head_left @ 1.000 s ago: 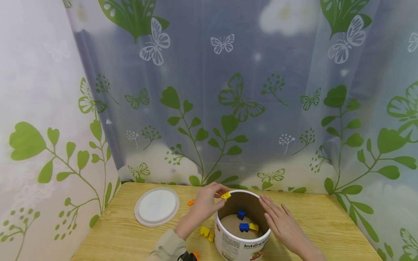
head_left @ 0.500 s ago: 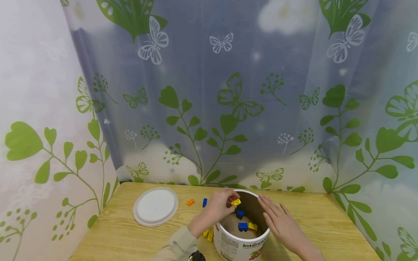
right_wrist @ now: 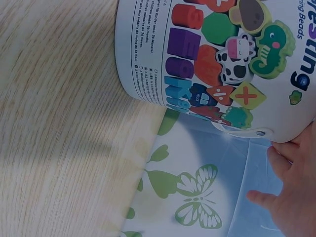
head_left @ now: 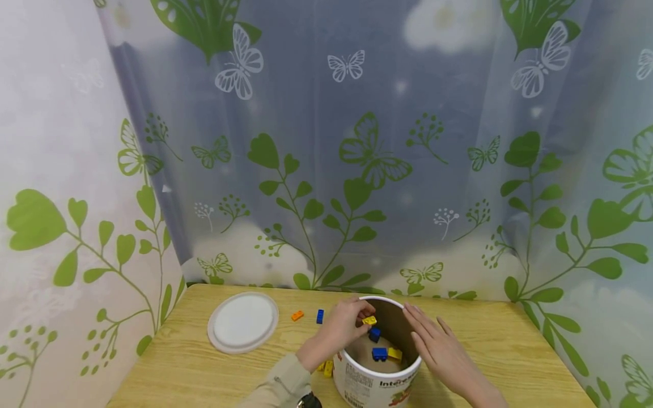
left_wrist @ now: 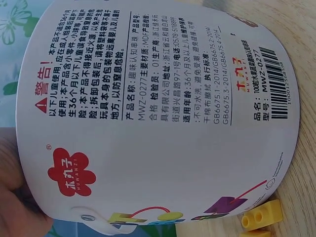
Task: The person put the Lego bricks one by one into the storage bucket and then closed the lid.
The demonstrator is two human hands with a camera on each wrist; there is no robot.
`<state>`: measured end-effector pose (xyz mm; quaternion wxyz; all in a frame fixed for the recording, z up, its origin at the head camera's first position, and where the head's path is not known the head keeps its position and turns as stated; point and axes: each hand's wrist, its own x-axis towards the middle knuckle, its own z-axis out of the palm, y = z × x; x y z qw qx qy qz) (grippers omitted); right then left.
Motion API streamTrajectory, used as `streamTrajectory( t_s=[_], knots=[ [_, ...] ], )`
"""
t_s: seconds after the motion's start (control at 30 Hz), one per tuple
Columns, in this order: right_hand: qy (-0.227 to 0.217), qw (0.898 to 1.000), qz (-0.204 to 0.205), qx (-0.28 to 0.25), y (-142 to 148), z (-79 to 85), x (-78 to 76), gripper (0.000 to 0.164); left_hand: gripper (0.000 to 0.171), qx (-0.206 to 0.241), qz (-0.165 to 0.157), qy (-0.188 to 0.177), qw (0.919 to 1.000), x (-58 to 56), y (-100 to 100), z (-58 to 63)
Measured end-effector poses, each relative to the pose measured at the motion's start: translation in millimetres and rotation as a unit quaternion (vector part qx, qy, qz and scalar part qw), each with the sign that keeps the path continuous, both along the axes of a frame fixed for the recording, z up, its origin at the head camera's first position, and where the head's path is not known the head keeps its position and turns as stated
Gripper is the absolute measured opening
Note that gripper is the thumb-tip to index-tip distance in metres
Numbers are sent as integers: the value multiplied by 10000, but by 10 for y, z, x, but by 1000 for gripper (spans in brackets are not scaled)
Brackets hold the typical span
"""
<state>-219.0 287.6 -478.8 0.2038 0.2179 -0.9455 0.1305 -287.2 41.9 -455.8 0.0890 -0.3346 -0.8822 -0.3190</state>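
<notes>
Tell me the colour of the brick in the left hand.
Yellow; the brick in the left hand shows best in the head view.

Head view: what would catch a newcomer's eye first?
Probably the butterfly-print backdrop, filling most of the view behind the table. Next comes the white bucket near the bottom edge, with blue and yellow toy bricks inside. At its mouth, the left hand pinches a yellow toy brick; the right hand touches its rim.

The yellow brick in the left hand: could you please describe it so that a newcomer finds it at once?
On the wooden table, find the white bucket. The left hand reaches in over its rim. The yellow brick is pinched by that hand; the other yellow bricks lie in the bucket or on the table, not held.
</notes>
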Motion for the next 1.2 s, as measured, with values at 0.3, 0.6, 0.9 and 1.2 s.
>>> streamTrajectory(
  t_s=[0.3, 0.6, 0.9, 1.2],
  knots=[
    [-101, 9999, -11, -33, -3, -4, 11, 50, 21, 435, -2, -81, 9990, 23, -47, 43],
    [-205, 9998, -4, -88, 0, -4, 6, 51, 21, 1126, 31, 298, 9932, 43, -203, 134],
    [-209, 9997, -3, -104, -8, -8, 9, 50, 22, 1506, 270, 702, 9857, 66, -481, 188],
    [-147, 9998, 0, -132, -15, 0, 14, 49, 21, 1724, 569, 450, 9823, 107, -773, 21]
  ],
)
